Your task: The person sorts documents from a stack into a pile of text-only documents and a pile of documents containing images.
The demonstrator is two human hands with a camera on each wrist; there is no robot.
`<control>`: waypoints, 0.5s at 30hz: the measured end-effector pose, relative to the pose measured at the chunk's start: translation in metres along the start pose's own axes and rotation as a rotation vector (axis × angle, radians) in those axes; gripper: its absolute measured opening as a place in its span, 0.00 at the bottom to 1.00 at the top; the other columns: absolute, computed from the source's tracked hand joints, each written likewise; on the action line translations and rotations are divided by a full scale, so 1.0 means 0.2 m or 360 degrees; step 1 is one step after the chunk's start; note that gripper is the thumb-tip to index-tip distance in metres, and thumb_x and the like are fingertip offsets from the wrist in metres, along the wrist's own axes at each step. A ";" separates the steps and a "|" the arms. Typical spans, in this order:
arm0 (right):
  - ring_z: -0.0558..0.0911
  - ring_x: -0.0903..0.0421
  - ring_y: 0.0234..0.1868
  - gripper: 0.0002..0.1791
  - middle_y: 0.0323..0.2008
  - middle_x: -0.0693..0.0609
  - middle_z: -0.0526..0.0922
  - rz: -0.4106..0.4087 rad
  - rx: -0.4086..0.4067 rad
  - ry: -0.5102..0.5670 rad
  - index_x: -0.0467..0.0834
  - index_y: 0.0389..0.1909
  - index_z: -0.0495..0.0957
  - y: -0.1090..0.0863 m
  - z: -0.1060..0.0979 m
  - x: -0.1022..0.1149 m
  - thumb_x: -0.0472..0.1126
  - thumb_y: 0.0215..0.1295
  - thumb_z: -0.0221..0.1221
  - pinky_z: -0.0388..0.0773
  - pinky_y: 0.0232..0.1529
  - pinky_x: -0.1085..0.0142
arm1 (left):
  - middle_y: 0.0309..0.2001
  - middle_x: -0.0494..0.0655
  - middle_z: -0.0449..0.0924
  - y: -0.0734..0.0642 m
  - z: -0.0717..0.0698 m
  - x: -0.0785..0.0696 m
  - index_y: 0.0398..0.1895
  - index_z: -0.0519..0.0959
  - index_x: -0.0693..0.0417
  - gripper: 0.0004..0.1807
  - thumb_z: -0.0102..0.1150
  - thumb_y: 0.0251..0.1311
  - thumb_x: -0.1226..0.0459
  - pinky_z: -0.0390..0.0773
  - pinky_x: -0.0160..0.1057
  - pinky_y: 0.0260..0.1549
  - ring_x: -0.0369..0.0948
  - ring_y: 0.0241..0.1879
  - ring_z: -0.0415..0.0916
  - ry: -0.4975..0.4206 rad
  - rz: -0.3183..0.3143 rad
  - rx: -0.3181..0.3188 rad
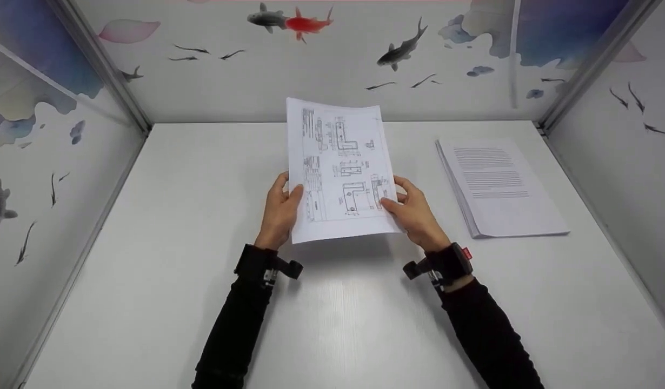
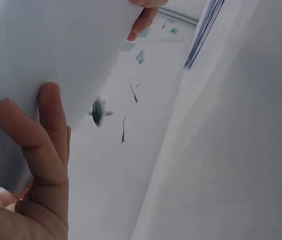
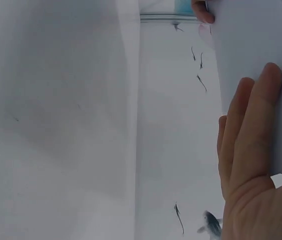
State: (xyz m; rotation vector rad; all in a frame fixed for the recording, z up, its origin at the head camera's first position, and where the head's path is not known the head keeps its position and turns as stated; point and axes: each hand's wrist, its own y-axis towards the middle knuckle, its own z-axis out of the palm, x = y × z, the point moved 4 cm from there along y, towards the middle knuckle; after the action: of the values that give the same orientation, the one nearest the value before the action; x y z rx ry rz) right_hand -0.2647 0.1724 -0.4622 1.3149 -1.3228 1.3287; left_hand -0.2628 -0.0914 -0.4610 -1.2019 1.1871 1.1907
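Observation:
Above the middle of the table, paper (image 1: pixel 332 227) printed with a technical drawing is held up and tilted, its lower edge off the tabletop. On its left edge, my left hand (image 1: pixel 278 213) pinches it, thumb in front and fingers behind. At the right edge my right hand (image 1: pixel 419 216) grips it the same way. In the left wrist view, the left fingers (image 2: pixel 51 120) lie against the blank back of the paper (image 2: pixel 56 45). The right wrist view has the right fingers (image 3: pixel 255 120) flat on that back too. Whether it is one sheet or several, I cannot tell.
A stack of paper (image 1: pixel 527 216) with lines of text on top lies at the right of the white table (image 1: pixel 338 329). Panels with painted fish, such as the back wall (image 1: pixel 332 81), enclose the table at the back and both sides.

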 end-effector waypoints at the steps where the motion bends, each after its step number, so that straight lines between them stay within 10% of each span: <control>1: 0.85 0.55 0.37 0.31 0.48 0.38 0.80 0.0013 -0.0013 -0.0005 0.42 0.71 0.61 0.00 0.01 -0.01 0.29 0.68 0.56 0.82 0.31 0.65 | 0.46 0.53 0.83 0.00 -0.01 0.00 0.70 0.60 0.46 0.24 0.46 0.74 0.63 0.83 0.41 0.33 0.47 0.40 0.85 0.0024 -0.0020 0.0015; 7: 0.83 0.54 0.37 0.26 0.47 0.38 0.80 0.0068 -0.0086 -0.0044 0.41 0.66 0.63 0.03 0.08 -0.03 0.31 0.69 0.54 0.81 0.32 0.67 | 0.49 0.54 0.82 -0.02 -0.07 -0.01 0.75 0.54 0.47 0.36 0.57 0.67 0.66 0.82 0.39 0.33 0.46 0.41 0.84 0.0279 -0.0186 0.0130; 15: 0.82 0.52 0.40 0.25 0.47 0.40 0.78 0.0112 -0.0006 -0.0158 0.41 0.66 0.62 0.12 0.21 -0.02 0.32 0.69 0.54 0.80 0.34 0.67 | 0.40 0.53 0.86 -0.01 -0.24 0.01 0.63 0.69 0.52 0.20 0.55 0.69 0.62 0.67 0.31 0.13 0.40 0.26 0.81 0.0572 -0.0270 0.0102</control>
State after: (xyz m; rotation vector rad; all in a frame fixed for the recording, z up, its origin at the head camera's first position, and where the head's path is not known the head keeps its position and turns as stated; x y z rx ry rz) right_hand -0.2835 0.1285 -0.4734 1.3577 -1.4510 1.3221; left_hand -0.2603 -0.1400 -0.4645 -1.4774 1.3434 0.8249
